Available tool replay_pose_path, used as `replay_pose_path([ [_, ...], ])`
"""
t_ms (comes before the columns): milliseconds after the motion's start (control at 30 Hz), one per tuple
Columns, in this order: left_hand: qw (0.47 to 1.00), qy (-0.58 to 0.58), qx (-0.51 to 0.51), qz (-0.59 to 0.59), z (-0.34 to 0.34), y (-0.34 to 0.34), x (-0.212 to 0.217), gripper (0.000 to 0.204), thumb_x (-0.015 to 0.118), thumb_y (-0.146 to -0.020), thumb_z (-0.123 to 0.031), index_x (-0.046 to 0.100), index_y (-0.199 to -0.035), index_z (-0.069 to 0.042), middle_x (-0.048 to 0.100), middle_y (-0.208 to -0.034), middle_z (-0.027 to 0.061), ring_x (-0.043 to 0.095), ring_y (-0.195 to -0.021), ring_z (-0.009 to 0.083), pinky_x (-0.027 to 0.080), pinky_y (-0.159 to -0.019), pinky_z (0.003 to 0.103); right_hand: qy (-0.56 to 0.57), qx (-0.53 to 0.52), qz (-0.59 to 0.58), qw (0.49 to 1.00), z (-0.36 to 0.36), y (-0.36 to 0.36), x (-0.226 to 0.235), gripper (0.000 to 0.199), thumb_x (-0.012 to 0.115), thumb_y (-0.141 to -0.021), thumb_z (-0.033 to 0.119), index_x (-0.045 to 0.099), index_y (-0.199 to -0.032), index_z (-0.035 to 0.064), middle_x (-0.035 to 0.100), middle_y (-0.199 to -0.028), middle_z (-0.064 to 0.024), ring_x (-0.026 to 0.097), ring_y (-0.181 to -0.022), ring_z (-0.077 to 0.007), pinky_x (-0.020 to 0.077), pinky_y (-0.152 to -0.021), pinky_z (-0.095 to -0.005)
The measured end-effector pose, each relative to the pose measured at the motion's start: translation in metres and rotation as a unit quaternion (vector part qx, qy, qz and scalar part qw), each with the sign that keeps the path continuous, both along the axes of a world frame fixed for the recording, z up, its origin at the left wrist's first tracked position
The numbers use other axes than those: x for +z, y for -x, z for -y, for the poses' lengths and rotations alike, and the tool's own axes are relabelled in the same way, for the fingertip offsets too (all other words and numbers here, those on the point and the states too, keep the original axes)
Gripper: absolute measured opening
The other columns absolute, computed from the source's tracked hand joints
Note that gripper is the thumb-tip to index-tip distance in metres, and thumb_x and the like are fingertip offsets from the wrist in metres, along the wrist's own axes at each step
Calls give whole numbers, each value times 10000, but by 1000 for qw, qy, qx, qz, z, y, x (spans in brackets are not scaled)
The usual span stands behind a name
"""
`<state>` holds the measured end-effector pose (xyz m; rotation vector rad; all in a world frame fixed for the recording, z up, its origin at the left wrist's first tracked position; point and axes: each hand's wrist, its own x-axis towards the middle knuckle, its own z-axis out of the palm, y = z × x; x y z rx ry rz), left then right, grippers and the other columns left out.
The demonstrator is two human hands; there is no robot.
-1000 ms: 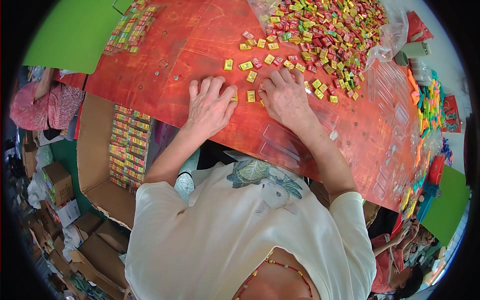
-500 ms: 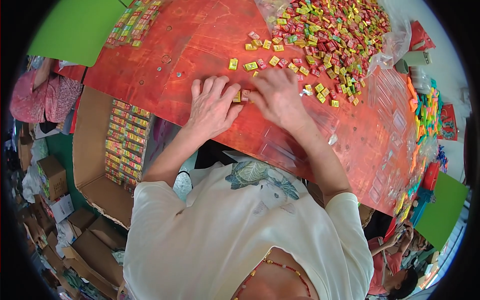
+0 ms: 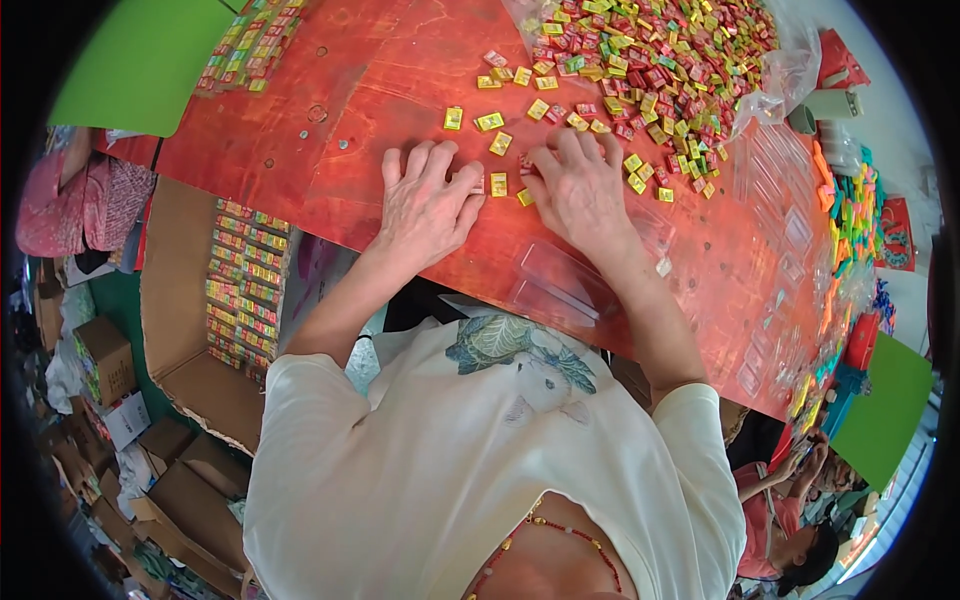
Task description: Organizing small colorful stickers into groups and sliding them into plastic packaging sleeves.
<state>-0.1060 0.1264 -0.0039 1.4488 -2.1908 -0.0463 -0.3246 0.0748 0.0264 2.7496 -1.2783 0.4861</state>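
My left hand (image 3: 428, 200) rests on the red table with its fingers bent and spread. Its thumb and index finger close about a small reddish block, of which only an edge shows. Across from it, my right hand (image 3: 580, 188) is curled down, its fingertips at a small red block (image 3: 526, 163). A yellow block (image 3: 499, 185) lies loose between the two hands. Another yellow block (image 3: 525, 197) touches the right thumb. Just beyond the hands are several loose yellow blocks, one of them upright on the board (image 3: 453, 118). What lies under my palms is hidden.
A large heap of red and yellow blocks (image 3: 660, 70) spreads at the far right beside clear plastic film (image 3: 785, 75). Clear trays (image 3: 560, 280) lie near the front edge. Left below stands a carton (image 3: 180, 280) with filled packs. Other people sit on both sides.
My right hand has moved slightly right, away from the left hand, and its fingers have curled. A yellow block now stands apart between the hands. The view has shifted a little.
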Motion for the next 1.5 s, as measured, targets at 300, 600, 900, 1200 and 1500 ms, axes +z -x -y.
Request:
replay_pose_path([
  [300, 1000, -11, -9, 2, -2, 6, 2, 451, 728, -831, -304, 636, -1236, -128, 545, -1243, 153, 492, -1176, 340, 308, -994, 541, -58, 11, 45, 997, -25, -8, -2, 288, 758, -812, 271, 665, -1021, 97, 598, -1082, -84, 573, -1070, -266, 376, -1004, -511],
  [600, 999, -26, -13, 27, -2, 10, -1, 437, 720, -842, -291, 658, -1243, -130, 540, -1291, 159, 486, -1211, 342, 301, -1031, 514, -60, 0, 11, 998, -36, 2, 4, 336, 765, -790, 287, 662, -1041, 90, 590, -1054, -102, 568, -1003, -282, 375, -993, -513],
  [900, 1000, 5, -25, 15, 0, 20, -2, 380, 705, -858, -297, 659, -1202, -143, 544, -1238, 142, 495, -1183, 325, 314, -995, 556, -45, -15, 13, 999, -26, 17, 2, 286, 739, -808, 191, 664, -1066, 95, 591, -1059, -75, 571, -1007, -264, 371, -1000, -504],
  [1200, 1000, -18, -21, 12, -1, 23, -1, 408, 722, -851, -271, 661, -1233, -141, 530, -1288, 156, 489, -1211, 344, 296, -1026, 539, -44, 15, 70, 996, -18, 8, -4, 323, 729, -827, 155, 660, -1138, 100, 605, -1097, -73, 586, -1055, -271, 390, -983, -480],
  [1500, 999, -1, -29, 34, 4, 36, -2, 398, 706, -863, -302, 664, -1228, -149, 524, -1298, 161, 477, -1220, 345, 283, -1028, 564, 22, -92, -19, 995, 22, 37, -11, 296, 710, -864, 189, 659, -1149, 126, 612, -1056, -56, 584, -1017, -248, 392, -962, -452],
])
